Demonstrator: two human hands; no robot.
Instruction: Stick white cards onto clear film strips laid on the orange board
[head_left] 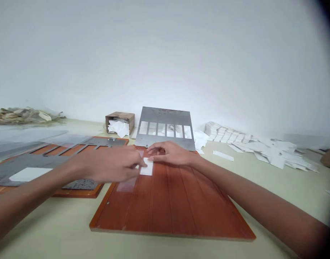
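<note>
Inward, left hand [109, 165], right hand [172, 153], palms down, over paper strip [146, 169]

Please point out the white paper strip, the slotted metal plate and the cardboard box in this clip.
white paper strip [146, 168]: head view, on its exposed middle.
slotted metal plate [165, 117]: head view, on its solid upper part.
cardboard box [120, 116]: head view, on its top edge.
</note>
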